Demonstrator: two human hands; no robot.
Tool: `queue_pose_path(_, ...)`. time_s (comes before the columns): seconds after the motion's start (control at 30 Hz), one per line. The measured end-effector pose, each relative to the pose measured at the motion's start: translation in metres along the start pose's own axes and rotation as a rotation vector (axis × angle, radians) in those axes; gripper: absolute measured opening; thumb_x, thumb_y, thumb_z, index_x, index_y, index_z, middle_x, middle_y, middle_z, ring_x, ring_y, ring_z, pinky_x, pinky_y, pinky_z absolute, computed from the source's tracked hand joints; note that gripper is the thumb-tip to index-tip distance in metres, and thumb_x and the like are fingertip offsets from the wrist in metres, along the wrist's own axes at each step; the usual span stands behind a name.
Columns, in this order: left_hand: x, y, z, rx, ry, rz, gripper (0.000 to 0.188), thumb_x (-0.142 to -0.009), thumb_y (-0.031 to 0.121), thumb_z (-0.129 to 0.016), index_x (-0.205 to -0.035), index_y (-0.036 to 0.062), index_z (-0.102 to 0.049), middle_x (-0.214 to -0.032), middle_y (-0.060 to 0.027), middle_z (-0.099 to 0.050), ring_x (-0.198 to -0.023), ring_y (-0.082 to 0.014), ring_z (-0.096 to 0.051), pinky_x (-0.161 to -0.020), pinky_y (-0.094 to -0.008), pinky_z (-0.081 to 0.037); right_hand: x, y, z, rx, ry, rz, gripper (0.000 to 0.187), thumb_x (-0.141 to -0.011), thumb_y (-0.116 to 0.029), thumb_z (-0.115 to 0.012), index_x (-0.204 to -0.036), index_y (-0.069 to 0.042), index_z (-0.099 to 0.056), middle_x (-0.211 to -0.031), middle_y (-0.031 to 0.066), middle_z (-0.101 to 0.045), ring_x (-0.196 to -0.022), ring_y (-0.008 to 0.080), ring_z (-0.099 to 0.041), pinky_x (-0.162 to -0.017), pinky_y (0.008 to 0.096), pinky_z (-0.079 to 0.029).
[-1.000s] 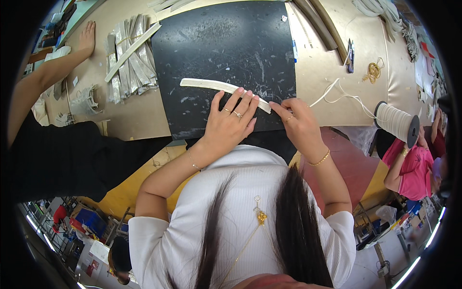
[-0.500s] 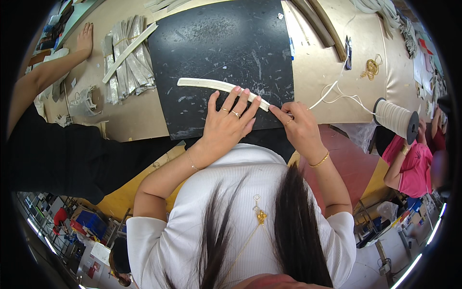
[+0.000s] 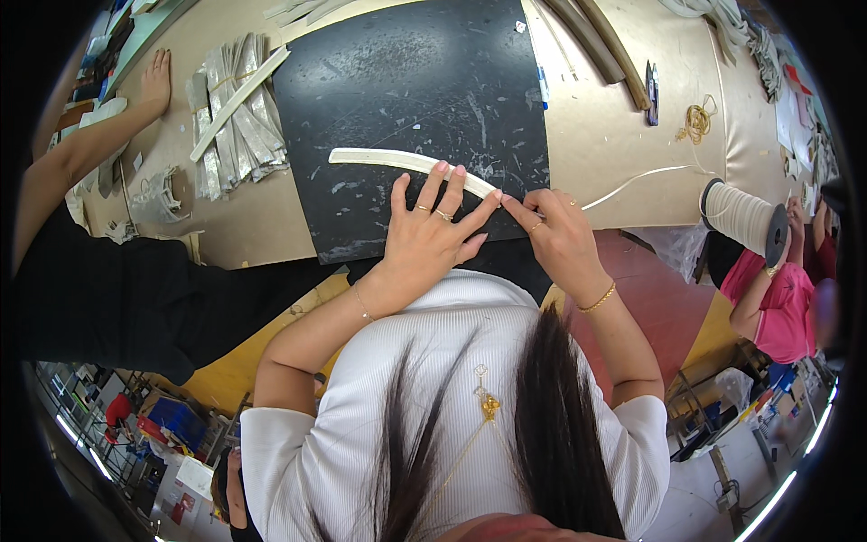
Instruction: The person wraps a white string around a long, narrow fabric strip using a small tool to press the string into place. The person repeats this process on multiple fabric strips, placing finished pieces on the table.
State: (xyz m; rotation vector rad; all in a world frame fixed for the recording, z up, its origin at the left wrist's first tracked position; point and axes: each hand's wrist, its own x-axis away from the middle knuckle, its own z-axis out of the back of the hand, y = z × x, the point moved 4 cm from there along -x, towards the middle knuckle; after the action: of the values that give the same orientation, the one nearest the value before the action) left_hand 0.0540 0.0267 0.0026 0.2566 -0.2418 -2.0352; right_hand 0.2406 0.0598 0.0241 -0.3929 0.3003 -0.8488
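Observation:
A curved white padded strip (image 3: 370, 157) lies on a scuffed black mat (image 3: 406, 90) in front of me. My left hand (image 3: 423, 233) rests over it with fingers spread. Its fingertips press on the strip, the index near the right end. Beside that end, my right hand (image 3: 562, 237) is closed in a pinch, its index fingertip almost meeting the left one. A narrow white tape (image 3: 625, 184) runs out from the right hand and curves across the table to a spool (image 3: 742, 220) at the right. The exact grip on the tape is hidden by the fingers.
Bundled pale strips (image 3: 237, 117) lie left of the mat. Snips (image 3: 652, 95), brown rolls (image 3: 601, 50) and a coil of yellow cord (image 3: 697, 117) are at the right. A co-worker's hand (image 3: 156, 83) rests on the table at far left; another person stands beyond the spool.
The loose loop of white tape near the snips has gone; it now lies in one smooth curve. My left index finger has slid right to the strip's end.

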Motion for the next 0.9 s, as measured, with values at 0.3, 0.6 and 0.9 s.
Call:
queue_pose_path(0.3,-0.035,-0.035,0.026,0.298,0.015,0.067,0.034,-0.088,0.019,-0.075,-0.120,0.0105,-0.070,-0.117,-0.0055,-0.061,-0.113,-0.0253,-0.054,-0.098,-0.0449,-0.036,-0.006,-0.005,0.006,0.060,0.040,0.003,0.030,-0.086,-0.007,-0.066,-0.115,-0.011,-0.072,-0.095,0.0023,-0.059,-0.090,0.0205,-0.058,-0.081,0.0352,-0.044)
queue_pose_path(0.6,-0.052,-0.033,0.031,0.305,-0.119,0.031,0.029,-0.081,0.018,-0.080,-0.105,0.0082,-0.068,-0.111,-0.0071,-0.057,-0.109,-0.0265,-0.053,-0.095,-0.0424,-0.036,-0.036,0.051,0.045,-0.071,0.310,-0.321,0.024,-0.089,-0.005,-0.071,-0.113,-0.007,-0.071,-0.102,0.0096,-0.063,-0.095,0.0295,-0.062,-0.083,0.0399,-0.050)
queue_pose_path(0.9,-0.059,-0.030,0.041,0.388,-0.211,0.035,0.015,-0.087,0.018,-0.075,-0.092,0.0042,-0.074,-0.087,-0.0095,-0.060,-0.088,-0.0277,-0.060,-0.086,-0.0383,-0.043,-0.079,0.121,0.049,-0.096,0.430,-0.474,0.016,-0.090,-0.010,-0.070,-0.105,-0.004,-0.074,-0.099,0.0124,-0.067,-0.090,0.0298,-0.067,-0.080,0.0393,-0.053)
